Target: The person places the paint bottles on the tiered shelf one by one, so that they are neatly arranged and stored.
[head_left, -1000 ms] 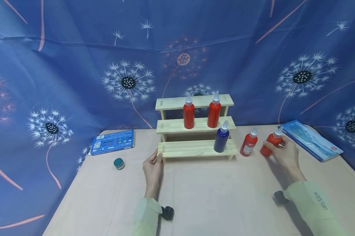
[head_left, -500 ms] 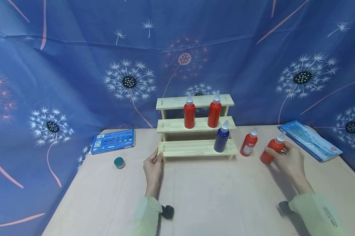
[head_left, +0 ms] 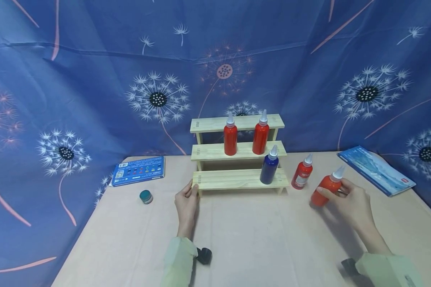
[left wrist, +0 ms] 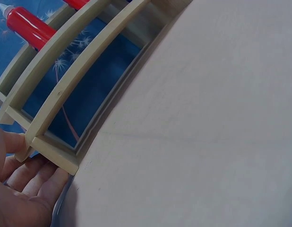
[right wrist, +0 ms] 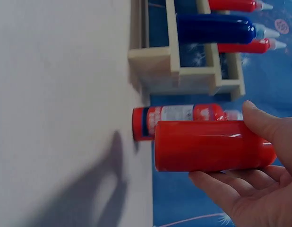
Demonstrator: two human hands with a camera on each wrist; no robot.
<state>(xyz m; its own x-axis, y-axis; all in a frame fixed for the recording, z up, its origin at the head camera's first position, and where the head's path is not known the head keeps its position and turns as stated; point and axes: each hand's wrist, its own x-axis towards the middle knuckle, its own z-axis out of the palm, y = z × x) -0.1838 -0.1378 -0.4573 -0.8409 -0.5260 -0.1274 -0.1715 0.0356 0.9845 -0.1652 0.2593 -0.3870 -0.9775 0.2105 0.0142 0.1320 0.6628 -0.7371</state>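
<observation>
My right hand (head_left: 353, 203) grips a red squeeze bottle (head_left: 326, 191) with a pointed clear cap, thumb on one side and fingers on the other. The bottle leans to the right, its base close over the table. A second red squeeze bottle (head_left: 302, 174), with a white label, stands upright just left of it. My left hand (head_left: 187, 205) pinches the left end of the lowest step of a three-step wooden stand (head_left: 230, 180); in the left wrist view the thumb (left wrist: 13, 141) lies over its edge. A blue squeeze bottle (head_left: 269, 169) stands on the bottom step, two red ones (head_left: 230, 140) on the middle step.
A small jar with a teal lid (head_left: 145, 196) stands left of my left hand. Behind it lies a blue box (head_left: 138, 171). A blue pad with a landscape cover (head_left: 377, 170) lies at the back right. A dandelion-print cloth (head_left: 93, 79) hangs behind the table.
My right hand has drawn the red bottle nearer the table's front, raising it a little and tilting it more. The left hand stays on the stand.
</observation>
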